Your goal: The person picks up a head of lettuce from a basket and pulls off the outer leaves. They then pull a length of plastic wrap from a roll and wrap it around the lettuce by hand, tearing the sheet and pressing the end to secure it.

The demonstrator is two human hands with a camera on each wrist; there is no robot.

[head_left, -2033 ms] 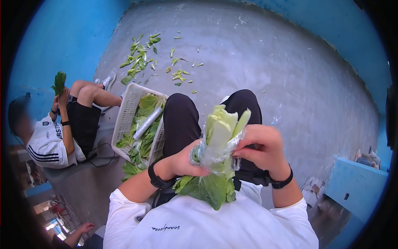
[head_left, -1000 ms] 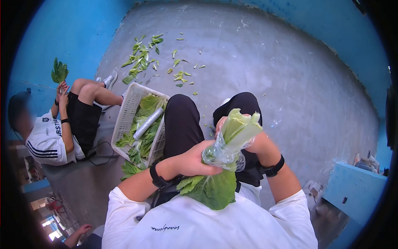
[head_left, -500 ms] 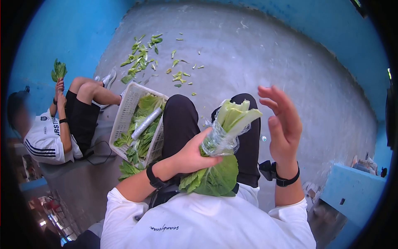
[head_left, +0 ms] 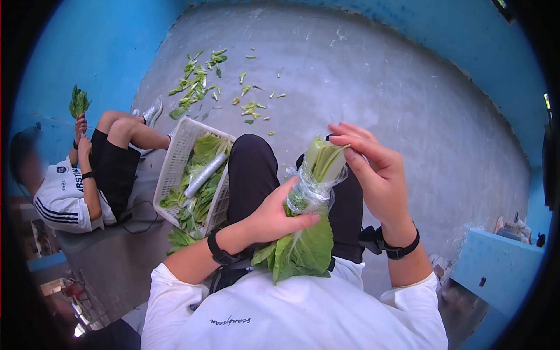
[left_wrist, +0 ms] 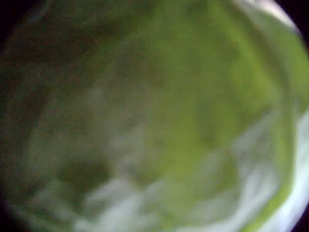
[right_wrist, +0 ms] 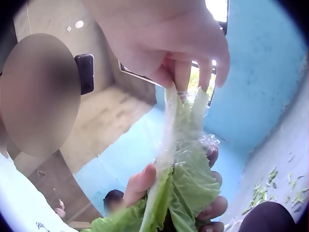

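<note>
A bunch of leafy greens [head_left: 303,249], pale cut stalks up and broad leaves down, stands over the person's lap. Clear plastic film [head_left: 310,195] wraps its middle, wrinkled and bunched at the sides. My left hand [head_left: 272,219] grips the bunch just below the film, thumb across the front. At the top, my right hand [head_left: 375,168] pinches the stalk ends between thumb and fingers. The right wrist view shows its fingertips on the pale stalks [right_wrist: 169,121], with the left fingers curled round the leaves below. Blurred green leaf [left_wrist: 193,96] and film fill the left wrist view.
Left of the knees stands a white plastic basket [head_left: 169,172] of greens, with a roll of plastic film [head_left: 205,175] on top. Leaf scraps [head_left: 195,81] lie on the grey floor. Another person [head_left: 76,186] sits at the left holding greens. A blue ledge [head_left: 501,262] is at the right.
My right hand leaves the film, swings out to the right with fingers spread, then comes back to the stalk ends. The left hand keeps its grip; the bunch now stands more upright.
</note>
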